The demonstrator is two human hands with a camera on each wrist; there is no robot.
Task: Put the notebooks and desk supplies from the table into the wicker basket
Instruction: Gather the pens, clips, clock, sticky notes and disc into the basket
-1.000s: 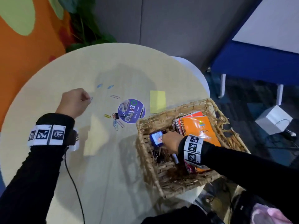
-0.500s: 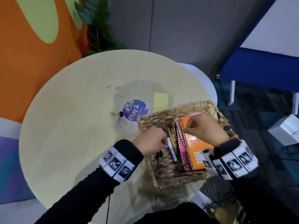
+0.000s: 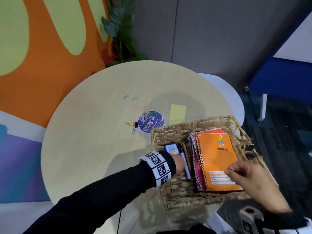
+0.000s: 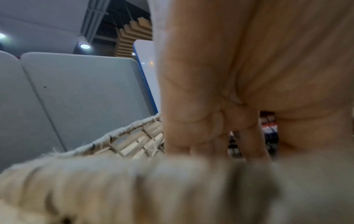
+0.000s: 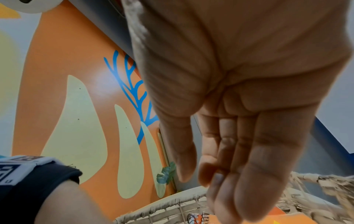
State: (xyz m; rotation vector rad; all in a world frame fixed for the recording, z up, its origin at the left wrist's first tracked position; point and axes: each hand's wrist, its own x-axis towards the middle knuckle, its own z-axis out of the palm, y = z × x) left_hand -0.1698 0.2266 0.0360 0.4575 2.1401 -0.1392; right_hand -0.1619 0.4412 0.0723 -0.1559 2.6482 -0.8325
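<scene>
My left hand (image 3: 179,163) is down inside the woven wicker basket (image 3: 170,132), in its left part, beside a white-barrelled pen (image 3: 185,166) and a small blue box (image 3: 170,148). In the left wrist view its fingers (image 4: 191,121) point down into the basket past the blurred rim, but I cannot tell whether they hold anything. My right hand (image 3: 249,179) hovers over the basket's near right corner, above the lower edge of the orange spiral notebook marked "SPIRAL" (image 3: 217,159). In the right wrist view the fingers (image 5: 258,166) hang loosely extended with nothing in them, so that hand is relaxed and empty. The orange notebook lies on top of a stack of spiral notebooks (image 3: 195,166) filling the basket's right part. The basket sits at the near right edge of the round pale wooden table (image 3: 92,149). Still out on the table are a yellow sticky-note pad (image 3: 177,114) just beyond the basket, a round purple sticker (image 3: 150,121), a small black binder clip (image 3: 135,124) touching the sticker's left edge, and several coloured paper clips (image 3: 130,98) scattered left of it.
</scene>
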